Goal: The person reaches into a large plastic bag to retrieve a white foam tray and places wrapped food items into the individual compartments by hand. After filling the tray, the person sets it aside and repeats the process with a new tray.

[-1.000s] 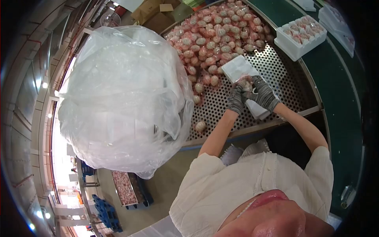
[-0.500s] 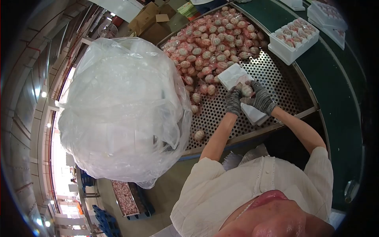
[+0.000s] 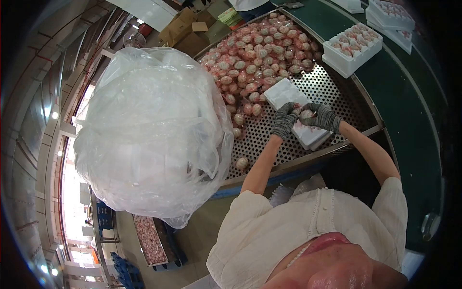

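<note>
Right of the frame's centre, the left hand (image 3: 284, 120) and right hand (image 3: 323, 117) are holding a pale round piece (image 3: 306, 114) between their fingers, over a white foam box (image 3: 283, 93) slanting from upper left to lower right.

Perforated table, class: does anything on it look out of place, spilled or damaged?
One wrapped ball lies alone near the front edge of the table, apart from the pile, so it looks stray. No spill or damage shows.

Perforated metal table (image 3: 262, 147) under wrapped balls (image 3: 257, 54), white box (image 3: 283, 93)

Left hand (image 3: 285, 119), right hand (image 3: 319, 117) close together, curled.
</note>
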Action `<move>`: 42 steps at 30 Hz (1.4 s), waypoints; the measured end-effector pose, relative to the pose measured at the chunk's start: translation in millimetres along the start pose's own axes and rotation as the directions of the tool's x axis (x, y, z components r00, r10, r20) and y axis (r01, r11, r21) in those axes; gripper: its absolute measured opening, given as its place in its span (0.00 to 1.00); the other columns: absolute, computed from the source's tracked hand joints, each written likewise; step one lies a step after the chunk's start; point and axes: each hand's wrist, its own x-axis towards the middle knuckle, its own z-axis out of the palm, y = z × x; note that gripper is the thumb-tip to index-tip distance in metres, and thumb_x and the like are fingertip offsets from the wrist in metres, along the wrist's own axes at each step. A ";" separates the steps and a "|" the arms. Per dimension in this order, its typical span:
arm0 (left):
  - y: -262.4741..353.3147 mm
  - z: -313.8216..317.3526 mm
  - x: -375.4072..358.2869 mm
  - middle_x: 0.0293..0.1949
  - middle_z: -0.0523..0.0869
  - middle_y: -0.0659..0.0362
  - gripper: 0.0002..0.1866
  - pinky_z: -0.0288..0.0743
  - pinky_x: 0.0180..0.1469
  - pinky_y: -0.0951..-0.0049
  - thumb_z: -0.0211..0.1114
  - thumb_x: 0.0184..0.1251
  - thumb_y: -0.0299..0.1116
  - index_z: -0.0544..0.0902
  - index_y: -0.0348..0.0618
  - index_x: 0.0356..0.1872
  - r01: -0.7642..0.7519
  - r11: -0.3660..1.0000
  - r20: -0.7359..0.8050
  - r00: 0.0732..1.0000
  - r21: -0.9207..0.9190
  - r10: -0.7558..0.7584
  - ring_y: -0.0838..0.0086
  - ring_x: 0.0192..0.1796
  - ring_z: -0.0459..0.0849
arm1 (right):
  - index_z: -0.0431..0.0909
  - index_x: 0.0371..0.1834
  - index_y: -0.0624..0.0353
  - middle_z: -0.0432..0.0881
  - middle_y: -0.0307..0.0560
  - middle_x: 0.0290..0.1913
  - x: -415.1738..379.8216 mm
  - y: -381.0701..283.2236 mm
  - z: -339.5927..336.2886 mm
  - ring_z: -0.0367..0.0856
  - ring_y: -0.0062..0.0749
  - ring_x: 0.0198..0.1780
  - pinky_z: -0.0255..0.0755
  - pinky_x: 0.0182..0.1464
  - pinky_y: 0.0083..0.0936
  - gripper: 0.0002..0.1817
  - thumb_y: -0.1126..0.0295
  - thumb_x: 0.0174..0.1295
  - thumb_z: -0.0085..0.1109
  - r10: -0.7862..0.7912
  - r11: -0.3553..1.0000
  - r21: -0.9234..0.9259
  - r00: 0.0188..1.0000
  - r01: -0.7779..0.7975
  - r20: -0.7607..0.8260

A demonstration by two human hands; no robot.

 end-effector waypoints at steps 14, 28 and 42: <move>-9.7 4.7 25.3 0.22 0.74 0.62 0.05 0.70 0.27 0.78 0.56 0.52 0.25 0.73 0.36 0.31 -0.439 0.741 -0.196 0.779 0.508 0.596 0.78 0.24 0.73 | 0.68 0.41 0.63 0.75 0.45 0.32 30.4 16.3 -8.9 0.73 0.26 0.32 0.69 0.37 0.22 0.22 0.64 0.44 0.60 -0.066 0.995 0.063 0.976 0.080 -0.206; 2.4 -23.4 39.1 0.22 0.75 0.62 0.09 0.70 0.24 0.77 0.58 0.53 0.32 0.74 0.41 0.34 0.278 0.829 0.111 0.960 -0.486 -0.256 0.77 0.23 0.74 | 0.67 0.45 0.59 0.74 0.44 0.39 51.6 10.9 -24.0 0.71 0.26 0.42 0.65 0.46 0.23 0.23 0.61 0.47 0.58 -0.026 0.985 -0.170 0.999 0.032 0.040; -6.5 -21.5 54.6 0.18 0.76 0.60 0.07 0.68 0.18 0.78 0.59 0.49 0.29 0.72 0.36 0.25 0.010 0.999 -0.093 0.996 0.049 -0.006 0.78 0.17 0.73 | 0.67 0.44 0.62 0.74 0.42 0.36 62.8 26.1 -25.1 0.70 0.23 0.38 0.66 0.41 0.21 0.22 0.58 0.51 0.54 0.107 0.989 0.110 0.992 -0.099 -0.073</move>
